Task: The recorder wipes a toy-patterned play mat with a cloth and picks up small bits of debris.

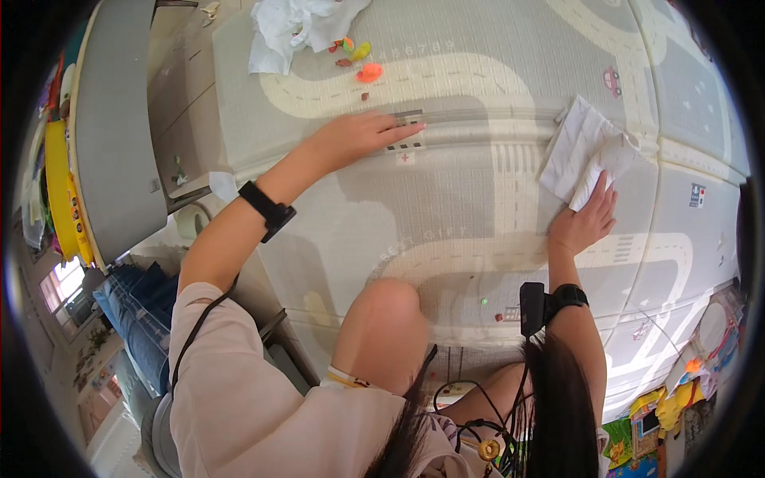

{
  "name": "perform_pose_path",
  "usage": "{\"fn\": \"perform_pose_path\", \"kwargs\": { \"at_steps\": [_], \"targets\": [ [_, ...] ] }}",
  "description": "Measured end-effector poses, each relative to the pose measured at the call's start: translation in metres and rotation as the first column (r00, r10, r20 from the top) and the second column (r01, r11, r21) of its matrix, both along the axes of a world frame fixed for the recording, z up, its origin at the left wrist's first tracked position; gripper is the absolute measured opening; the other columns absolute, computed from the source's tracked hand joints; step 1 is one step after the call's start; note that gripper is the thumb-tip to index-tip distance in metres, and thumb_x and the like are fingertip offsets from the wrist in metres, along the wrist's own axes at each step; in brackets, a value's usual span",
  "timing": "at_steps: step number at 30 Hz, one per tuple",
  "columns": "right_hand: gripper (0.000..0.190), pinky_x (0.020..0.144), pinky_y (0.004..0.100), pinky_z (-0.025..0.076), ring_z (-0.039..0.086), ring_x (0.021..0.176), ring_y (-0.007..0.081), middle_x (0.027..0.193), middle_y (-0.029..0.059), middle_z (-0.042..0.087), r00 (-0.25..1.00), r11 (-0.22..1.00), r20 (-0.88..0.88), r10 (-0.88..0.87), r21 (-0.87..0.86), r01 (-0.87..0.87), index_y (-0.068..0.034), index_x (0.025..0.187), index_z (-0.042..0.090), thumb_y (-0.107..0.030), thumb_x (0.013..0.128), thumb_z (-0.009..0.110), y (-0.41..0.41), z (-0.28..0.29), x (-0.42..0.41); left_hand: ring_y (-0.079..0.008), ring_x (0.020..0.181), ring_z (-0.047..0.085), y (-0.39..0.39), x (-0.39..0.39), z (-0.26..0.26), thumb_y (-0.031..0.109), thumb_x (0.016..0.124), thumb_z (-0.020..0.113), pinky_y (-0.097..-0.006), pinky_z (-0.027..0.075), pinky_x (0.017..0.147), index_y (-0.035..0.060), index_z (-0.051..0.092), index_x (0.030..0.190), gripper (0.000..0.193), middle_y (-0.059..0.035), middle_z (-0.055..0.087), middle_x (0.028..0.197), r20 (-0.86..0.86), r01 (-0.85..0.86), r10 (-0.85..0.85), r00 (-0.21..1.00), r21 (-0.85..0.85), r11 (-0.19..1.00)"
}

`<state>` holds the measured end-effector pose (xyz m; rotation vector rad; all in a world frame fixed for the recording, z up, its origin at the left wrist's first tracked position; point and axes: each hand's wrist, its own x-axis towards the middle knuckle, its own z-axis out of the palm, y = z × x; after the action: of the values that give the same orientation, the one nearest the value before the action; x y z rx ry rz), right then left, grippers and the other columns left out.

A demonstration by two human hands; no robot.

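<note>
My right hand (pixel 584 216) is on a folded white paper towel or cloth (pixel 578 152) that lies on a foam play mat (pixel 442 197) printed with roads. Its fingers press on the rolled near edge of the towel. My left hand (pixel 366 136) rests over the mat's raised fold with the index finger stretched out and nothing in it. Beyond that hand lie an orange piece (pixel 369 73), a yellow-green piece (pixel 361 52) and a few small reddish bits. A crumpled white sheet (pixel 302 27) spreads at the far edge.
A grey panel (pixel 113 131) stands at the left, near a roll of tissue (pixel 192 222) and folded jeans (pixel 134 316). Small crumbs, one green (pixel 484 302) and one red (pixel 499 317), lie near my knee (pixel 382 322). Colourful toys and books (pixel 648 421) sit at the lower right.
</note>
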<state>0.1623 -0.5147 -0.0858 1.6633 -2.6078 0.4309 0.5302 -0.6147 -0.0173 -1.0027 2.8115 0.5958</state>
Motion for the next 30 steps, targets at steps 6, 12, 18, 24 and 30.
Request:
{"fn": "perform_pose_path", "kwargs": {
  "at_steps": [6, 12, 18, 24, 30],
  "targets": [
    [0.071, 0.107, 0.0584, 0.019, 0.029, 0.137, 0.0300, 0.144, 0.0077, 0.038, 1.000, 1.000, 0.000, -0.007, 0.012, 0.007, -0.025, 0.142, 0.034, 0.000, 0.076, 0.048, -0.002, 0.006, 0.003, -0.0218, 0.083, 0.060, -0.006, -0.023, -0.021, 0.000, 0.076, 0.058, -0.0324, 0.054, 0.068, 0.0108, 0.056, 0.118, 0.043, -0.0050, 0.058, 0.090, -0.098, 0.026, -0.037, 0.995, -0.118, 0.993],
    [0.070, 0.107, 0.0581, 0.019, 0.029, 0.137, 0.0303, 0.144, 0.0069, 0.038, 1.000, 1.000, 0.006, -0.011, 0.027, 0.011, -0.024, 0.142, 0.034, 0.000, 0.077, 0.049, -0.001, 0.004, 0.002, -0.0224, 0.088, 0.061, -0.010, -0.009, -0.015, 0.005, 0.076, 0.059, -0.0325, 0.053, 0.070, 0.0080, 0.059, 0.102, 0.026, -0.0047, 0.060, 0.095, 0.008, -0.035, 0.037, 0.999, -0.145, 0.989],
    [0.074, 0.108, 0.0576, 0.017, 0.029, 0.137, 0.0294, 0.144, 0.0068, 0.039, 1.000, 1.000, 0.017, -0.001, -0.015, 0.002, -0.023, 0.142, 0.035, 0.003, 0.073, 0.048, -0.003, 0.006, 0.001, -0.0251, 0.106, 0.056, -0.058, 0.029, 0.004, 0.011, 0.078, 0.062, -0.0445, 0.048, 0.084, 0.0115, 0.059, 0.112, 0.034, -0.0078, 0.056, 0.115, -0.044, -0.279, 0.284, 0.958, -0.386, 0.879],
    [0.073, 0.108, 0.0585, 0.017, 0.028, 0.137, 0.0294, 0.144, 0.0066, 0.039, 1.000, 1.000, 0.014, -0.021, 0.018, 0.020, -0.022, 0.141, 0.036, 0.003, 0.074, 0.048, -0.002, 0.007, 0.001, -0.0247, 0.135, 0.033, -0.045, 0.026, -0.036, 0.015, 0.083, 0.059, -0.0537, 0.029, 0.107, 0.0169, 0.047, 0.133, 0.051, -0.0038, 0.035, 0.147, 0.076, 0.017, 0.010, 0.997, -0.345, 0.939],
    [0.072, 0.109, 0.0578, 0.017, 0.028, 0.137, 0.0295, 0.144, 0.0054, 0.039, 1.000, 1.000, 0.011, -0.023, 0.013, 0.023, -0.023, 0.141, 0.036, 0.002, 0.075, 0.048, -0.002, 0.005, 0.003, -0.0256, 0.132, 0.038, -0.085, 0.061, -0.034, 0.016, 0.087, 0.053, -0.0553, 0.028, 0.106, 0.0144, 0.051, 0.128, 0.041, -0.0054, 0.041, 0.144, 0.123, -0.237, 0.397, 0.910, -0.631, 0.738]
  ]
}}
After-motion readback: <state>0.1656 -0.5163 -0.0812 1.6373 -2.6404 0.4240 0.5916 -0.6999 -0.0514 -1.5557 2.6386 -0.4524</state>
